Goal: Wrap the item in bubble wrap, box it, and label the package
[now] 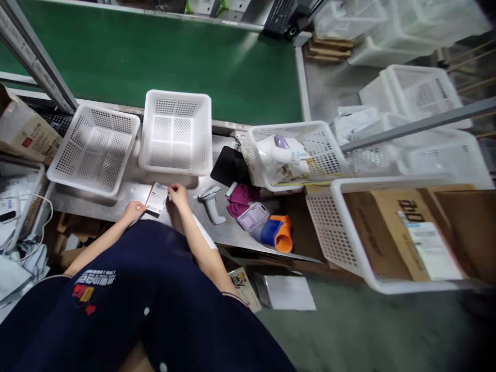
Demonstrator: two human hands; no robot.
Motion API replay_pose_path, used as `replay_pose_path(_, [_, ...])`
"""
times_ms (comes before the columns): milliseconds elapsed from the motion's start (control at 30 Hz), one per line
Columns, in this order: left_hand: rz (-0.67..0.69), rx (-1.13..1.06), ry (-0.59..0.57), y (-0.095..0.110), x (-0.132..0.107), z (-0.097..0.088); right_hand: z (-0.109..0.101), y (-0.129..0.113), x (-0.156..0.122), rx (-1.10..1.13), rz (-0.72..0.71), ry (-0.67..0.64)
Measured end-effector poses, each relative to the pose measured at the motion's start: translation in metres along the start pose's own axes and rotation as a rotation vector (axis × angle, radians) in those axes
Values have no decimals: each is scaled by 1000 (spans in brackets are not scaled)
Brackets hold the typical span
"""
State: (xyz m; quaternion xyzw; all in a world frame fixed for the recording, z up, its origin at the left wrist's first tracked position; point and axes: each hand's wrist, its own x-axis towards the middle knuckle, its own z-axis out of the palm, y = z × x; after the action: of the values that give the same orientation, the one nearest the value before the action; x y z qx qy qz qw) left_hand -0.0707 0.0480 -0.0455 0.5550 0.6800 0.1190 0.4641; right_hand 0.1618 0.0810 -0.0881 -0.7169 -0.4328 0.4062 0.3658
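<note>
shiny metal bench (228,232); l hand (134,212), r hand (179,195): pinching flat rect. pkg (157,198)

Dark navy shirt (155,268), short sleeves (242,316) edged with thin pale trim (231,296), small white lettering (99,276) on the chest, red-and-yellow emblem (82,293) beside it, small red heart-shaped mark (90,309), round white buttons (146,311), forearms (205,253) bare.

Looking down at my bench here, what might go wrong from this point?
Drawing back from the labelled package, your right hand might bump the handheld barcode scanner beside that forearm. The blue-and-orange cylinder, near the metal workbench's front edge, could roll off.
</note>
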Motion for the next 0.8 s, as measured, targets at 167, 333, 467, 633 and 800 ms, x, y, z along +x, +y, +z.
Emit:
replay_pose_path(167, [-38, 34, -7, 1, 3, -1, 3, 4, 5, -59, -10, -6])
replay_pose_path(333, [-54, 82, -20, 5, 2, -2, 6, 6, 9, -86, -22, -22])
replay_pose_path(467, [-63, 124, -27, 8, 2, -2, 7, 6, 9, -97, -36, -14])
replay_pose_path(633, [-80, 151, -32, 11, 1, -3, 8, 7, 9, -103, -44, -10])
replay_pose_path(800, [-93, 150, -40, 13, 1, -4, 9, 10, 9, -123, -56, -19])
